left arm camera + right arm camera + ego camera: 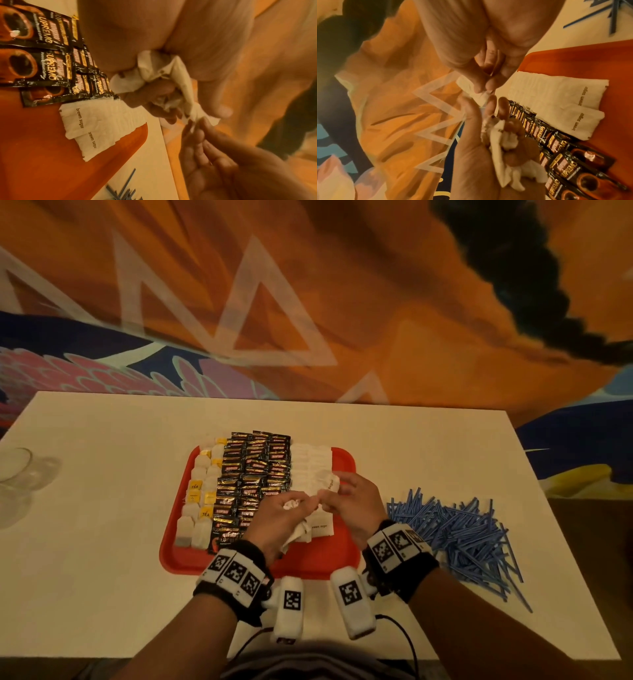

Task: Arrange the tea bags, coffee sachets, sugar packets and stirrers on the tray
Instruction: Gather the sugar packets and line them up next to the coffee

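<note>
A red tray (318,563) holds a column of tea bags (200,498) on its left. Black coffee sachets (255,467) fill the middle and white sugar packets (310,463) lie in a row on the right. Over the tray's near right part my left hand (301,503) grips a crumpled bunch of sugar packets (161,70). My right hand (337,491) pinches one white packet (467,83) at the end of that bunch. Two "brown sugar" packets (96,121) lie flat beside the sachets. Blue stirrers (469,535) lie heaped on the table, right of the tray.
The white table (102,542) ends at a painted orange wall behind. A clear glass (15,470) stands at the far left edge. Cables from the wrist cameras trail over the near table edge (404,642).
</note>
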